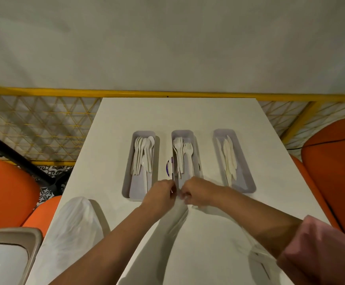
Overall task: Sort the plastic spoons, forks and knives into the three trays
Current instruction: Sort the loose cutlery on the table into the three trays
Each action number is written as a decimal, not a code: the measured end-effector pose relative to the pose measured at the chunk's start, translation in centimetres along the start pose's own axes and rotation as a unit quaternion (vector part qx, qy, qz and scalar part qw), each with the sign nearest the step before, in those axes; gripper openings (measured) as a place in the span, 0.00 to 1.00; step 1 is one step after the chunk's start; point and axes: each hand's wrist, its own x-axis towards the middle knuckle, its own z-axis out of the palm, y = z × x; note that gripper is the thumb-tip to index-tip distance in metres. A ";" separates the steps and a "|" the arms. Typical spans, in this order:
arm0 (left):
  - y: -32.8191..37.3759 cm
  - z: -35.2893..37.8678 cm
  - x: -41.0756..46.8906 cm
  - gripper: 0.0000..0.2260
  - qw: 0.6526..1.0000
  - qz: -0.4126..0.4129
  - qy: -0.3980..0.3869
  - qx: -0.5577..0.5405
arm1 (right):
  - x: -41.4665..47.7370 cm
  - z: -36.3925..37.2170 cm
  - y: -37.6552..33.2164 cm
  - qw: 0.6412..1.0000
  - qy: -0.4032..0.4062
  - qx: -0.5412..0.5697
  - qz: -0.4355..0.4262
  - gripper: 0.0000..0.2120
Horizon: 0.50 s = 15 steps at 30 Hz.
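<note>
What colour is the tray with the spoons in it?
The spoon tray is light grey, clearest in the head view.

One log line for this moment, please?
spoons in left tray | forks in middle tray | knives in right tray | left hand, right hand both grip plastic bag

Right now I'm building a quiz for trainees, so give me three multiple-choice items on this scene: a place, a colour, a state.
1. Which tray holds the forks? A left; B middle; C right.
2. What colour are the chairs? A blue; B green; C orange.
3. What are the hands doing? A both pinching thin plastic; B lying flat; C each holding a knife.
Answers: 1 B, forks lie in the middle tray; 2 C, the chairs are orange; 3 A, left hand and right hand curl their fingers on it.
</note>
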 end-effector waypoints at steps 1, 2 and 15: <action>0.0 0.5 -0.5 0.08 1.000 -0.004 -0.013 0.005 | -0.2 1.0 0.2 1.000 -0.001 -0.005 0.015 0.13; -0.1 0.9 -0.9 0.07 0.999 -0.010 -0.029 0.009 | -0.3 2.1 0.6 1.000 0.001 -0.009 0.029 0.17; -0.8 3.4 -4.3 0.02 0.989 -0.062 -0.123 0.047 | -2.6 7.7 2.1 0.985 0.070 -0.151 0.037 0.13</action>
